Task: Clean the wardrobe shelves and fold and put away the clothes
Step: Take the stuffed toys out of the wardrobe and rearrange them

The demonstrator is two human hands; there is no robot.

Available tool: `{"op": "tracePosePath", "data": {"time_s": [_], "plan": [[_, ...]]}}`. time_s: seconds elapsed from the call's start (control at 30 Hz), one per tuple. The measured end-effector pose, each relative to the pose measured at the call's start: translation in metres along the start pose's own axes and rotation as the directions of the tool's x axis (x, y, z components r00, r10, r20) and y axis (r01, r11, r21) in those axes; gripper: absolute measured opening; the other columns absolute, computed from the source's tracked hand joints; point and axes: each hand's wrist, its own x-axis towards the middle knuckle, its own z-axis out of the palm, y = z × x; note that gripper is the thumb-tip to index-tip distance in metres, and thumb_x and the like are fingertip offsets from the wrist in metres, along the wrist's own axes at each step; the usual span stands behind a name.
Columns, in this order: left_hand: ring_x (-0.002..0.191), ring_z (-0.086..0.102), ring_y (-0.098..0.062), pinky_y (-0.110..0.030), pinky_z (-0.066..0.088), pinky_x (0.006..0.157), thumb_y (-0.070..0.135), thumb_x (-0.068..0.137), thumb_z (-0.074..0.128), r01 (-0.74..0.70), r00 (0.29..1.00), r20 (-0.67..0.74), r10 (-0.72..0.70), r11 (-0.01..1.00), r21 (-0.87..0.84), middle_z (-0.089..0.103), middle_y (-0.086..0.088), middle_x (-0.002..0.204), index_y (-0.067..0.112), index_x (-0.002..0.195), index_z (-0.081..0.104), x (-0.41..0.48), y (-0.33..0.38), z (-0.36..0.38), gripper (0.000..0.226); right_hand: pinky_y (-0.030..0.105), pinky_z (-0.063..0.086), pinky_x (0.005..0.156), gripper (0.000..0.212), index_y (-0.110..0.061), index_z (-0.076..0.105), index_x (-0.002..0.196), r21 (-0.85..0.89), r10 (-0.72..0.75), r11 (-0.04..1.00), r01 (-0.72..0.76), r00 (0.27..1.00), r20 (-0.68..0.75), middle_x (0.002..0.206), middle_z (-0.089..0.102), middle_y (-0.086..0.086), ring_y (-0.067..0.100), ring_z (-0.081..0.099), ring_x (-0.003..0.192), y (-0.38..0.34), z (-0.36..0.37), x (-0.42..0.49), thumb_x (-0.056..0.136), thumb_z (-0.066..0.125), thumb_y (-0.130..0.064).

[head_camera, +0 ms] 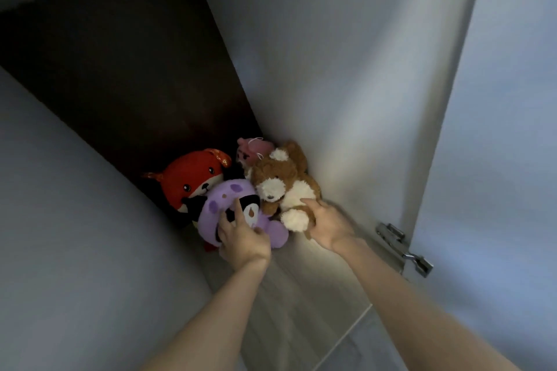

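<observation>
The left hand [242,239] grips the lower rim of a lilac plush [221,191], its fingers curled round the padding and the forefinger lying straight across the black-and-white penguin face set in the middle. Just beside it, the right hand [328,224] grasps a brown-and-white plush dog [283,178] low on its body, next to a white hind paw. Both toys sit at the back right corner of the wardrobe shelf [289,295], a pale wood-grain board running out from under the wrists. The lilac toy is spotted darker purple. A red fox plush [188,175] leans behind it against the dark back panel [120,69], a small pink plush [254,149] behind the dog. A metal hinge [402,245] joins the right wall to the open door [497,129].
</observation>
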Motion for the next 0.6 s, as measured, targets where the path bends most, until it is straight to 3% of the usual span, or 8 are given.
{"op": "tracePosePath", "data": {"time_s": [0.17,0.33,0.43,0.6], "plan": [[0.142,0.027,-0.023,-0.04,0.037,0.104,0.022,0.091,0.058,-0.143,0.981,0.14,0.137,0.989,0.033,0.024,-0.002,0.158,0.031,0.151,0.026,-0.046,0.035,-0.043,0.068,0.033,0.048,0.081,0.044,-0.032,0.044,0.139,0.05,0.021,0.999,-0.021,1.0,-0.004,0.123,0.062,0.01,0.026,0.061,0.101,-0.023,-0.053,-0.091,0.097,0.045,-0.02],[0.136,0.04,-0.02,-0.032,0.039,0.102,0.021,0.093,0.056,-0.268,0.928,0.238,0.286,0.957,-0.108,0.042,0.002,0.15,0.026,0.146,0.038,-0.096,0.088,-0.12,0.057,0.032,0.045,0.099,0.038,-0.029,0.056,0.132,0.051,0.132,0.99,-0.131,0.991,-0.011,0.132,0.061,-0.004,0.021,0.057,0.121,-0.046,-0.14,-0.201,0.097,0.041,-0.028],[0.133,0.044,-0.013,-0.021,0.032,0.106,0.016,0.094,0.056,-0.385,0.865,0.243,0.439,0.892,-0.238,0.05,0.004,0.143,0.022,0.142,0.045,-0.128,0.127,-0.191,0.05,0.033,0.045,0.098,0.032,-0.027,0.061,0.126,0.053,0.194,0.98,-0.191,0.979,-0.062,0.129,0.063,-0.007,0.02,0.058,0.118,-0.083,-0.21,-0.256,0.098,0.046,-0.022],[0.123,0.052,-0.007,-0.036,0.044,0.104,0.019,0.095,0.052,-0.439,0.8,0.292,0.525,0.842,-0.313,0.058,0.011,0.131,0.027,0.136,0.05,-0.175,0.187,-0.323,0.041,0.032,0.047,0.091,0.032,-0.033,0.057,0.126,0.062,0.278,0.96,-0.271,0.949,-0.147,0.113,0.068,-0.014,0.013,0.06,0.108,-0.187,-0.332,-0.354,0.099,0.045,-0.021]]}}
